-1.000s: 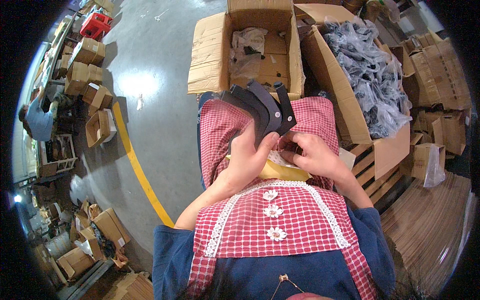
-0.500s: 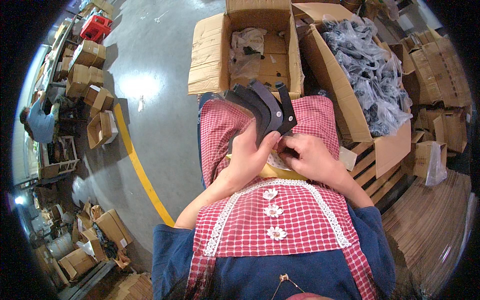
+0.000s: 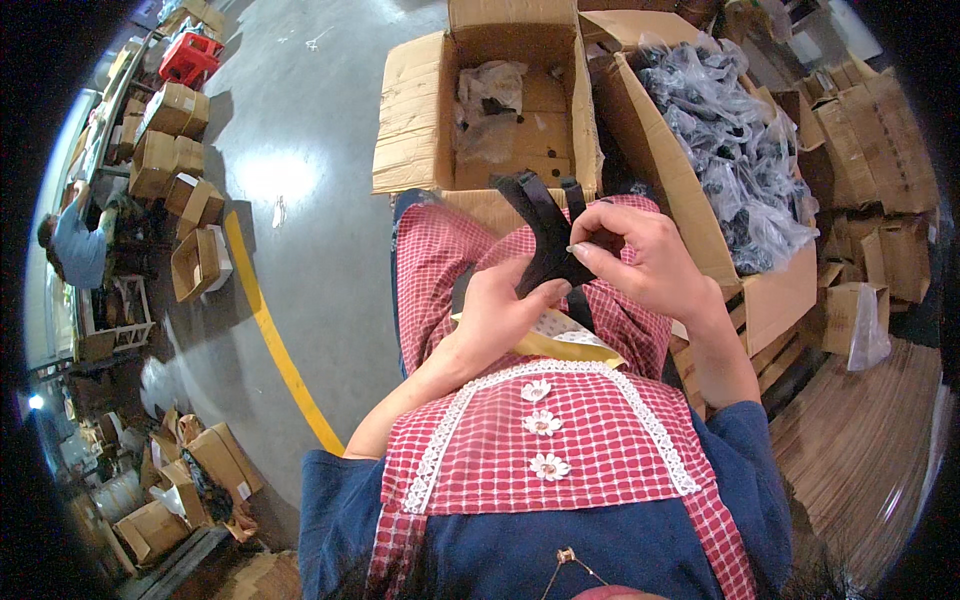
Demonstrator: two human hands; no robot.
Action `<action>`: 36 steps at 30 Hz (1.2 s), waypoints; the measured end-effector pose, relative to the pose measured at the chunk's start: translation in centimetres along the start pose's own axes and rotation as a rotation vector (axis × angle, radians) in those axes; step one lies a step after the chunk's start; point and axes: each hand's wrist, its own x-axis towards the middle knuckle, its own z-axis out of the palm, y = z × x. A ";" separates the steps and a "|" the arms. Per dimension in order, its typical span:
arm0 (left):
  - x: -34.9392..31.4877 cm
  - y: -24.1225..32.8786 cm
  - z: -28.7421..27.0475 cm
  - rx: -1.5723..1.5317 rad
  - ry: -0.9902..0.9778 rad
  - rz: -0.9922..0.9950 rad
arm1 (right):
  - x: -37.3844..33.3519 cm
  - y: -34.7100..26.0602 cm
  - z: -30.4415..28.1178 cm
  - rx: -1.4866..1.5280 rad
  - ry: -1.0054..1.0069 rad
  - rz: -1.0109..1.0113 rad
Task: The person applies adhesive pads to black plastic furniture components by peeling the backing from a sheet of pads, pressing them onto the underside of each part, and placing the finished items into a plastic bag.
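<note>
My left hand point(image 3: 500, 305) is closed around several black angled strips point(image 3: 545, 225), held together above my lap with their ends pointing away from me. Thumb and forefinger of my right hand point(image 3: 640, 255) come together at the right edge of these strips. A tiny pale spot shows at those fingertips; whether it is a nail or a small piece is unclear. On my lap, below the hands, lies a white sheet with small dots point(image 3: 562, 326), partly hidden by my left hand. Under it is a yellow piece point(image 3: 575, 350).
Directly ahead stands an open cardboard box point(image 3: 412, 120) with plastic and scraps inside. To its right, a larger carton point(image 3: 665, 165) is full of bagged dark items. A yellow floor line point(image 3: 270, 320) runs at left, beside boxes point(image 3: 175, 110) and a distant person point(image 3: 78, 245).
My right hand has risen from the dotted sheet to the edge of the black strips. The strips have turned; the pale round dots seen on them before are now out of sight.
</note>
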 end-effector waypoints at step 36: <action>0.1 -0.3 0.2 0.445 -0.174 0.098 | 3.9 0.4 -1.0 -0.448 -0.192 0.247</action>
